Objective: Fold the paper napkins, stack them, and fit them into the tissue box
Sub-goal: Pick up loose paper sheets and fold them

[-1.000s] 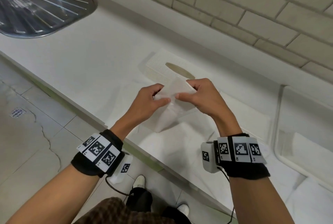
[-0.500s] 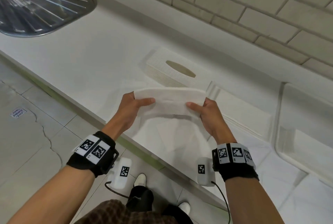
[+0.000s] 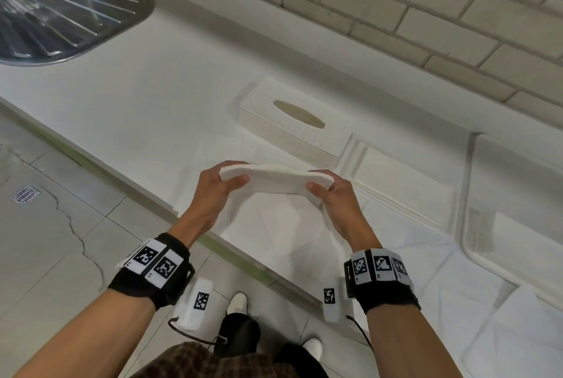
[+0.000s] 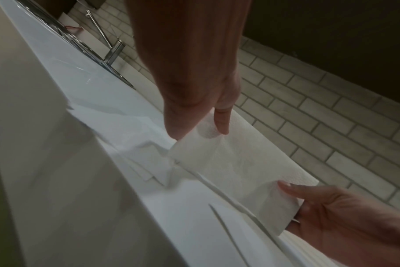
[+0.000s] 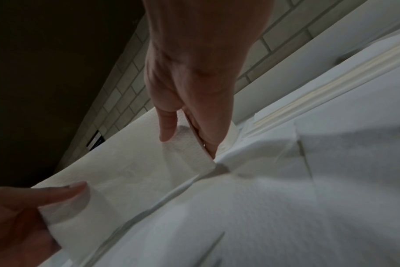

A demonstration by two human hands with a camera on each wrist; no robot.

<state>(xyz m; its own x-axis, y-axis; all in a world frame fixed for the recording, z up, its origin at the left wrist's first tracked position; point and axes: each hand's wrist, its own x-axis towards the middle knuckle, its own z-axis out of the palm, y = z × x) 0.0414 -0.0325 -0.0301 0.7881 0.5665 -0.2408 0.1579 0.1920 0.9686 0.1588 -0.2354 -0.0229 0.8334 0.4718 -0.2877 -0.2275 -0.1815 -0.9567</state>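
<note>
We hold a folded napkin (image 3: 275,179) stretched between both hands, lifted off the counter (image 3: 146,109) just in front of the tissue box (image 3: 297,125). Our left hand (image 3: 217,192) pinches the napkin's left end, thumb on the near face and fingers curled behind it; our right hand (image 3: 338,198) pinches the right end the same way. The left wrist view shows the left thumb (image 4: 222,120) pressing on the paper, and the right wrist view shows the right thumb (image 5: 168,126) doing likewise with the fingers (image 5: 208,137) behind. The napkin sags a little in the middle and its lower part hangs down toward us.

The box is white with a woven texture and an oval slot (image 3: 298,109) in its top; it sits on the counter, near the brick wall (image 3: 396,12) behind it. Loose napkins (image 3: 283,231) lie spread on the counter in front of the box, under our hands. To the right of the box, just beside it, lies a flat white lid-like panel (image 3: 402,179), and further right a white tray (image 3: 518,195). Well to the left of the box, at the far end of the counter, is a steel sink drainer (image 3: 61,9).
</note>
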